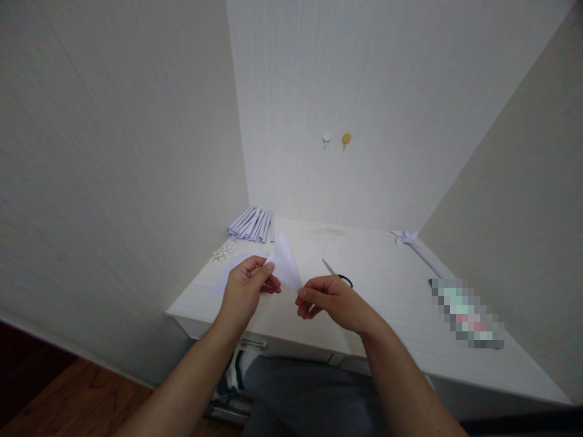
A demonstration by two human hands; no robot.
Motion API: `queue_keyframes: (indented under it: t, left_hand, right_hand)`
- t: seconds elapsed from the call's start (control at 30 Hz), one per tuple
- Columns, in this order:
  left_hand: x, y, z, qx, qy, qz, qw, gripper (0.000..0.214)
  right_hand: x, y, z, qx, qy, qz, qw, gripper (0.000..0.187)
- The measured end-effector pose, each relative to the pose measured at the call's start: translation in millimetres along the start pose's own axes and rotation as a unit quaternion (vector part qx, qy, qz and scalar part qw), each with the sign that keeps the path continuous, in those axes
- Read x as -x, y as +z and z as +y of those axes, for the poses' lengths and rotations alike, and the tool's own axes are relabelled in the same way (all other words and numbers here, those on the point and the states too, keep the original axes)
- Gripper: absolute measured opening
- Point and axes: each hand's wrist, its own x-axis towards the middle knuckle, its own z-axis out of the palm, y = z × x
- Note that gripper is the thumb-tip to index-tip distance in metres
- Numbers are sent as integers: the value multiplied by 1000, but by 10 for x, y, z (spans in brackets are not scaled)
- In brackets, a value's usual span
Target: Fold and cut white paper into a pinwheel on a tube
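Observation:
A folded piece of pale lilac paper (286,261), triangular in outline, is held up between both hands above the white desk (387,291). My left hand (246,285) pinches its left corner between thumb and fingers. My right hand (330,298) pinches its lower right corner, fingers curled. Scissors (334,273) lie on the desk just behind my right hand, their black handle partly hidden by it. A flat pale sheet (225,276) lies on the desk under my left hand.
A pile of folded lilac paper strips (252,224) sits at the desk's back left, with small white bits (223,252) in front of it. A white paper bow with a long stem (410,240) lies at the right. Walls close in on three sides. Two hooks (337,139) hang on the back wall.

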Motion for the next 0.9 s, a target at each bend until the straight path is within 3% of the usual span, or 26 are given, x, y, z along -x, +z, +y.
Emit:
queue_keyframes:
  t: [0.43,0.67,0.9]
  left_hand:
    - [13,-8,2,13,-2,8,1000,26]
    - [114,50,-58,-36,-24,-92,995,25]
    - [140,108,-81,-31,-21,-108,993,23]
  right_hand:
    - [13,-45,-6,57,-3,7,998,36]
    - [-95,66,33,-6,-68,138,988,29]
    - [-100,51,53,-11,-68,157,985,28]
